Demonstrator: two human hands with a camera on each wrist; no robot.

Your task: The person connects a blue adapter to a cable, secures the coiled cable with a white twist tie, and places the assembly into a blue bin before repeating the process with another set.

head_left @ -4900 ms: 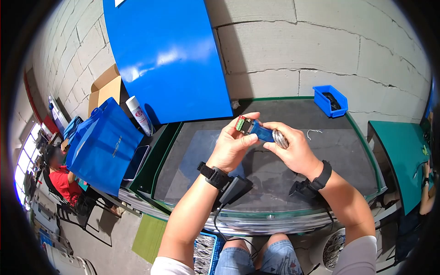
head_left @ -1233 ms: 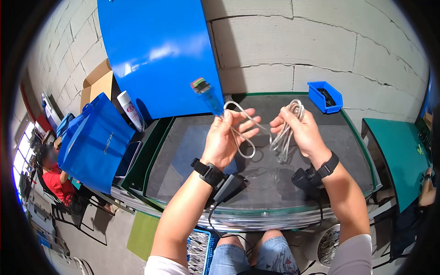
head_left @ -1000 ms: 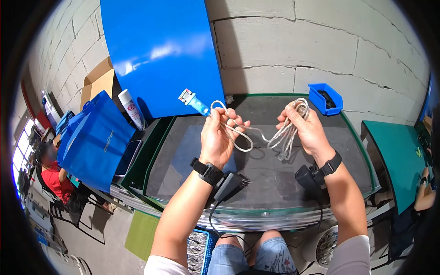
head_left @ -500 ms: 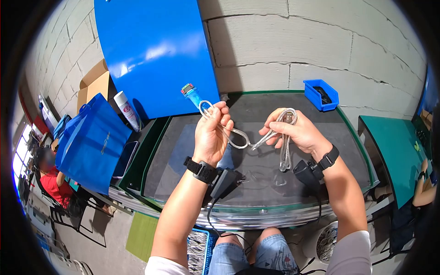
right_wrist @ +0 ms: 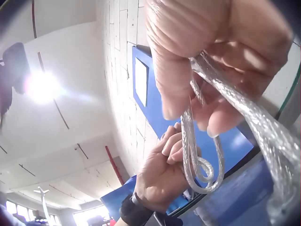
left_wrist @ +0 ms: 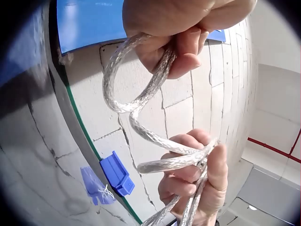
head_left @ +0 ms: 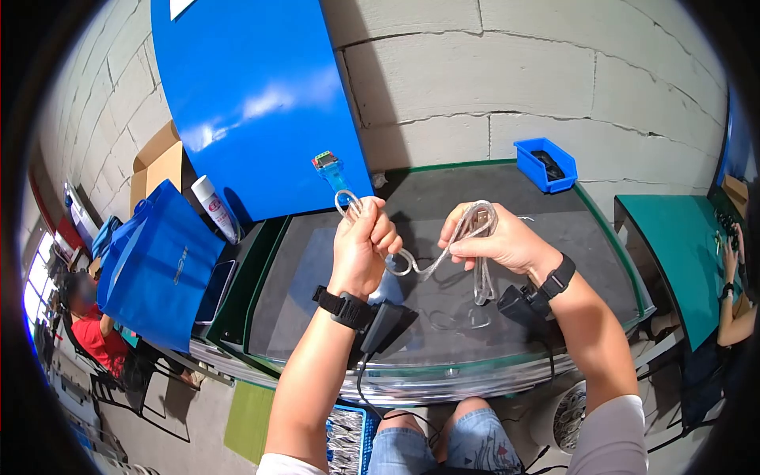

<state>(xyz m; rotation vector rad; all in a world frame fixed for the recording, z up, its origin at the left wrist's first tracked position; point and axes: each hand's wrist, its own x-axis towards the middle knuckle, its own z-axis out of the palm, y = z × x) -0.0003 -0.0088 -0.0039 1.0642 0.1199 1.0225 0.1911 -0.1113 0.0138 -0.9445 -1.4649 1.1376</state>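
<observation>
My left hand (head_left: 362,249) grips a clear-sheathed silver cable (head_left: 481,286) with its fingers curled in. Beyond its thumb the cable's translucent blue connector (head_left: 333,172) points up and away, a small red and green terminal block (head_left: 324,159) on its end. My right hand (head_left: 507,247) pinches the coiled rest of the cable between thumb and fingers, and loops dangle below it. One slack stretch runs between the hands. A cable loop (left_wrist: 110,77) hangs under the left fist in the left wrist view. The cable inside each grip is hidden by the fingers.
Below the hands lies a dark mat (head_left: 317,317) edged in green. A blue bin (head_left: 546,166) with black items stands at the back right. Leftward are a spray can (head_left: 214,207) and a blue bag (head_left: 162,269). A tall blue panel (head_left: 261,71) leans at the wall.
Earlier both hands held the connector end; the hands then drew apart, drawing a length of cable between them. In the last half second my left fingers curled tighter round the cable.
</observation>
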